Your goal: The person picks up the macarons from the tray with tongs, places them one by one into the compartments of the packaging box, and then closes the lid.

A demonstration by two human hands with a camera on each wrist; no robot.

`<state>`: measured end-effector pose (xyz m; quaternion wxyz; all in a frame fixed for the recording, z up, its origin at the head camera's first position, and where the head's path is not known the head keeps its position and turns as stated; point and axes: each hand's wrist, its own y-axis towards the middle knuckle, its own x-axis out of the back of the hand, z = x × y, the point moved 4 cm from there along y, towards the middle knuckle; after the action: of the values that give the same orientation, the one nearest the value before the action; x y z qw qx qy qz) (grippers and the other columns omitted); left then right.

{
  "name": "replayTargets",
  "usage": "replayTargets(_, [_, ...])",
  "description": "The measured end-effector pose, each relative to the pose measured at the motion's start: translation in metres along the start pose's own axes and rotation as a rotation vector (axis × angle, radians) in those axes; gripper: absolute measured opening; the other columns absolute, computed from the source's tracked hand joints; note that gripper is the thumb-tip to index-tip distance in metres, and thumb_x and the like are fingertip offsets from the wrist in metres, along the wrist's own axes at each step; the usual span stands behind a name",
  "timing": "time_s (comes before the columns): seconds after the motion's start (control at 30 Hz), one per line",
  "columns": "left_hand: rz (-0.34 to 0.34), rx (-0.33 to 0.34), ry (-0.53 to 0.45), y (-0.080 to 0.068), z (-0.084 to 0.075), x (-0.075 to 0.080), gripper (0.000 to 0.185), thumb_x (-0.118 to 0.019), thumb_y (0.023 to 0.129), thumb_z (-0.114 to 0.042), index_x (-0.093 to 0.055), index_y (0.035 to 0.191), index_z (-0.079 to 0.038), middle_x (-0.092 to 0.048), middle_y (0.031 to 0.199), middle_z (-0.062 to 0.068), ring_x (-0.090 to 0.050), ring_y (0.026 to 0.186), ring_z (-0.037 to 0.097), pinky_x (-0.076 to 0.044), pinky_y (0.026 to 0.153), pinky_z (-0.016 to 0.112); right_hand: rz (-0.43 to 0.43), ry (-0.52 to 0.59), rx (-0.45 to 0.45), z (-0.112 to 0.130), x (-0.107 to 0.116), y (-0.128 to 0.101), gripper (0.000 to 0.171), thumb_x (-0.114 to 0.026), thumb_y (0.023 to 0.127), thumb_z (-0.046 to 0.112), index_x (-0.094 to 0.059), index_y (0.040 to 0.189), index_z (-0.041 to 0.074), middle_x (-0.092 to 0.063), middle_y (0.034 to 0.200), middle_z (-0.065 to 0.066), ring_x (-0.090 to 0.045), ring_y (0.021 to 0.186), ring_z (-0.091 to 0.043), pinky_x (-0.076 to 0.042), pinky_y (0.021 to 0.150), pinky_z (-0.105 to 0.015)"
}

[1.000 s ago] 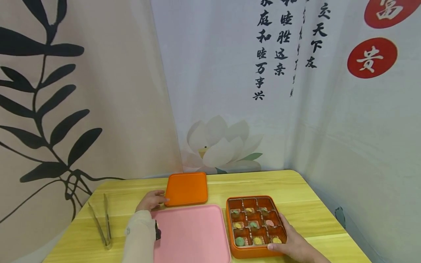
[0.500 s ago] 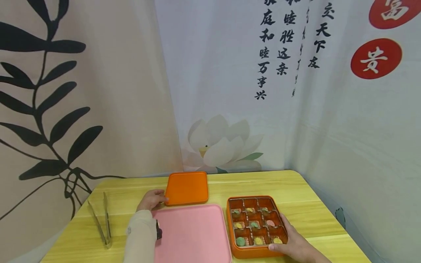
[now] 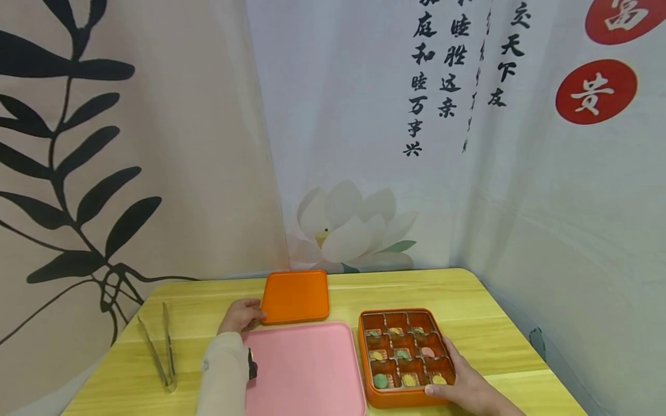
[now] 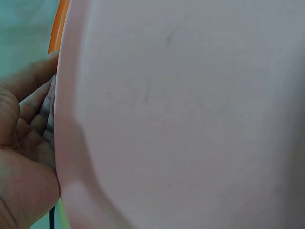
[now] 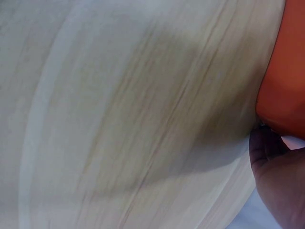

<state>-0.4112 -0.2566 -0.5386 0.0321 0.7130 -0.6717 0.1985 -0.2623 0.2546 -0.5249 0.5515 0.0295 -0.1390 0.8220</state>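
Observation:
In the head view a square orange box point(image 3: 406, 398) holds a clear insert of several compartments with small green, yellow and pink pieces in them. My right hand point(image 3: 465, 381) grips its near right corner, thumb on the front rim and fingers along the right side. The right wrist view shows those fingers at the bottom of the box wall point(image 5: 290, 81). A flat orange lid point(image 3: 295, 297) lies at the back. My left hand point(image 3: 241, 316) is at the lid's near left corner, fingertips touching its edge. Beside that hand, a pink tray point(image 3: 304, 370) fills most of the left wrist view.
Metal tongs point(image 3: 161, 352) lie spread on the left part of the yellow wood-grain table point(image 3: 499, 329). Behind the table's far edge hangs a printed curtain point(image 3: 354, 115). The left forearm crosses the tray's left edge.
The head view has shifted slightly. Both hands, the lid, the tray and the box keep their places.

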Motion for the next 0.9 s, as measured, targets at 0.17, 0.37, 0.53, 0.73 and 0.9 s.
replayTargets(0.17, [-0.018, -0.005, -0.007, 0.0011, -0.0016, -0.0016, 0.054, -0.068, 0.088, 0.003, -0.047, 0.136, 0.014, -0.045, 0.14, 0.035, -0.062, 0.099, 0.028, -0.055, 0.079, 0.033, -0.008, -0.011, -0.005, 0.0015, -0.0001, -0.0001, 0.103, -0.069, 0.095, 0.02, 0.013, 0.156, 0.011, -0.022, 0.151, -0.034, -0.058, 0.118, -0.034, -0.049, 0.094, -0.048])
replayTargets(0.37, [-0.047, 0.007, -0.011, 0.0083, 0.0041, -0.0013, 0.052, -0.07, 0.087, 0.003, -0.05, 0.135, 0.012, -0.048, 0.137, 0.034, -0.063, 0.09, 0.025, -0.055, 0.075, 0.032, -0.005, -0.013, -0.002, 0.0025, -0.0007, -0.0006, 0.103, -0.069, 0.095, 0.019, 0.014, 0.156, 0.01, -0.022, 0.151, -0.035, -0.058, 0.116, -0.035, -0.05, 0.093, -0.047])
replayTargets(0.53, [-0.06, 0.037, -0.003, 0.008, 0.0046, -0.0018, 0.048, -0.07, 0.087, 0.003, -0.054, 0.132, 0.011, -0.052, 0.134, 0.031, -0.062, 0.087, 0.025, -0.054, 0.073, 0.032, -0.023, -0.043, -0.016, 0.0029, -0.0004, -0.0007, 0.103, -0.069, 0.095, 0.022, 0.013, 0.156, 0.009, -0.024, 0.15, -0.034, -0.058, 0.116, -0.033, -0.05, 0.093, -0.047])
replayTargets(0.73, [-0.066, 0.038, -0.009, 0.0067, 0.0037, -0.0026, 0.045, -0.069, 0.087, 0.006, -0.056, 0.13, 0.012, -0.056, 0.129, 0.03, -0.062, 0.087, 0.025, -0.055, 0.074, 0.031, -0.022, -0.043, -0.012, 0.0036, -0.0015, -0.0014, 0.103, -0.07, 0.094, 0.021, 0.012, 0.156, 0.009, -0.023, 0.151, -0.034, -0.058, 0.117, -0.034, -0.05, 0.093, -0.047])
replayTargets(0.9, [-0.061, 0.01, 0.013, 0.0063, 0.0024, -0.0027, 0.045, -0.068, 0.085, 0.007, -0.056, 0.128, 0.013, -0.057, 0.128, 0.031, -0.062, 0.094, 0.029, -0.055, 0.083, 0.037, -0.018, -0.025, -0.002, 0.0022, -0.0026, -0.0018, 0.105, -0.071, 0.093, 0.018, 0.013, 0.156, 0.01, -0.023, 0.15, -0.035, -0.058, 0.116, -0.035, -0.051, 0.092, -0.045])
